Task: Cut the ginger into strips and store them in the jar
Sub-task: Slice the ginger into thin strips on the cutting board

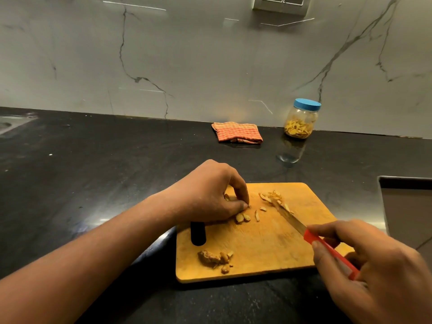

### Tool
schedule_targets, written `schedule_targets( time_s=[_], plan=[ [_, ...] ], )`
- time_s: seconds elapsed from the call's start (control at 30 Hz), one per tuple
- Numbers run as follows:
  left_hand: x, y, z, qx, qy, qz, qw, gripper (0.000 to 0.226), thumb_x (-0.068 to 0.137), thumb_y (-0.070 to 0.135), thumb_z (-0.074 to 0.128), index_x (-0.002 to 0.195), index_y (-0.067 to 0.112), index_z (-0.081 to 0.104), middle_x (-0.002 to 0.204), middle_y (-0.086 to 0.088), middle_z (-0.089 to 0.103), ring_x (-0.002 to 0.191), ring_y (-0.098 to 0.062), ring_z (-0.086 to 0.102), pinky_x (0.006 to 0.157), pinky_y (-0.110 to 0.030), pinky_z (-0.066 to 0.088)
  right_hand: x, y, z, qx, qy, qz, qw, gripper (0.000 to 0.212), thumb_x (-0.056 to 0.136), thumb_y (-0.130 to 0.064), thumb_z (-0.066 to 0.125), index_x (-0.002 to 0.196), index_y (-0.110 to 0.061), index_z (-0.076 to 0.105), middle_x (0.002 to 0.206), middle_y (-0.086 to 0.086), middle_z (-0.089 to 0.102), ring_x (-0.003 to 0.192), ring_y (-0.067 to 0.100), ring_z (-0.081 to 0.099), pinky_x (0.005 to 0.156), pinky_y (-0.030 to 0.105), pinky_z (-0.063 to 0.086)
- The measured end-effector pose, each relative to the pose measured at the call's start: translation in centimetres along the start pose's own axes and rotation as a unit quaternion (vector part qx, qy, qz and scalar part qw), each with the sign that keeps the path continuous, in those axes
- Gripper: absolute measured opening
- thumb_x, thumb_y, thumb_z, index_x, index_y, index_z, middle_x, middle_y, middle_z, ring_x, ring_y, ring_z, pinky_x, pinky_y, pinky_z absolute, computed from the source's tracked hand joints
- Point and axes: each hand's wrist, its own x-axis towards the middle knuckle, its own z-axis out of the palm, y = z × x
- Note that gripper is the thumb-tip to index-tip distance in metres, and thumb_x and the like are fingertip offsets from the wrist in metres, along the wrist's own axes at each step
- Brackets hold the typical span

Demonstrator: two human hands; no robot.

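Note:
A wooden cutting board [268, 249] lies on the black counter. My left hand [210, 192] hovers over its far left part, fingertips pinching small ginger pieces [243, 217]. My right hand [369, 260] grips the red handle of a knife [327, 249]; its blade points up-left toward a small heap of ginger strips [273, 197]. A lump of ginger scraps [215, 258] sits near the board's front left. The clear jar [301, 120] with a blue lid on it stands at the back right, partly filled with ginger strips.
A folded orange checked cloth [237, 132] lies against the marble wall left of the jar. A sink edge [406, 202] is at the right, another sink corner [11, 125] at far left. The board's dark handle slot [198, 232] is on its left.

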Motion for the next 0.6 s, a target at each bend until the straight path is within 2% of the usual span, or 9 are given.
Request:
schedule_targets(
  time_s=[0.1, 0.17, 0.23, 0.4, 0.6],
  plan=[
    [-0.1, 0.0, -0.3, -0.011, -0.001, -0.005, 1.0, 0.012, 0.09, 0.028, 0.069, 0.1, 0.027, 0.076, 0.096, 0.024, 0.06, 0.097, 0.003, 0.055, 0.085, -0.006, 0.037, -0.1, -0.5, -0.3, 0.013, 0.022, 0.003, 1.0, 0.019, 0.073, -0.031, 0.065, 0.09, -0.029, 0.072, 0.077, -0.016, 0.06, 0.052, 0.006, 0.057, 0.044, 0.018, 0.045],
    [-0.2, 0.0, -0.7, -0.016, 0.01, -0.011, 1.0, 0.012, 0.091, 0.028, 0.069, 0.1, 0.027, 0.076, 0.101, 0.02, 0.064, 0.102, 0.001, 0.056, 0.091, -0.013, 0.038, -0.2, -1.1, -0.1, 0.021, 0.023, -0.004, 1.0, 0.019, 0.07, -0.028, 0.067, 0.088, -0.033, 0.071, 0.074, -0.015, 0.059, 0.045, 0.007, 0.052, 0.043, 0.012, 0.038],
    [-0.3, -0.1, -1.0, -0.021, 0.023, -0.017, 0.999, 0.01, 0.09, 0.027, 0.07, 0.098, 0.026, 0.076, 0.106, 0.016, 0.068, 0.107, -0.001, 0.057, 0.093, -0.016, 0.037, -0.4, -1.7, 0.3, 0.028, 0.013, -0.014, 0.999, 0.019, 0.068, -0.025, 0.068, 0.085, -0.034, 0.071, 0.072, -0.017, 0.058, 0.049, 0.002, 0.052, 0.046, 0.004, 0.033],
    [-0.2, -0.3, -1.1, -0.029, 0.014, -0.028, 0.999, 0.009, 0.09, 0.027, 0.07, 0.097, 0.026, 0.076, 0.108, 0.014, 0.07, 0.107, -0.002, 0.059, 0.079, -0.001, 0.032, -0.7, -2.0, 1.4, 0.034, -0.009, -0.026, 0.999, 0.017, 0.067, -0.021, 0.069, 0.081, -0.031, 0.072, 0.071, -0.016, 0.059, 0.056, -0.014, 0.048, 0.055, -0.003, 0.032],
    [0.0, -0.3, -0.7, -0.034, -0.017, -0.03, 0.999, 0.011, 0.09, 0.028, 0.07, 0.099, 0.028, 0.075, 0.111, 0.016, 0.068, 0.108, -0.001, 0.057, 0.076, 0.001, 0.029, -0.3, -1.0, 1.8, 0.003, -0.001, -0.021, 1.0, 0.015, 0.068, -0.023, 0.067, 0.082, -0.027, 0.072, 0.072, -0.015, 0.057, 0.062, -0.009, 0.049, 0.057, 0.0, 0.035]
  ],
)
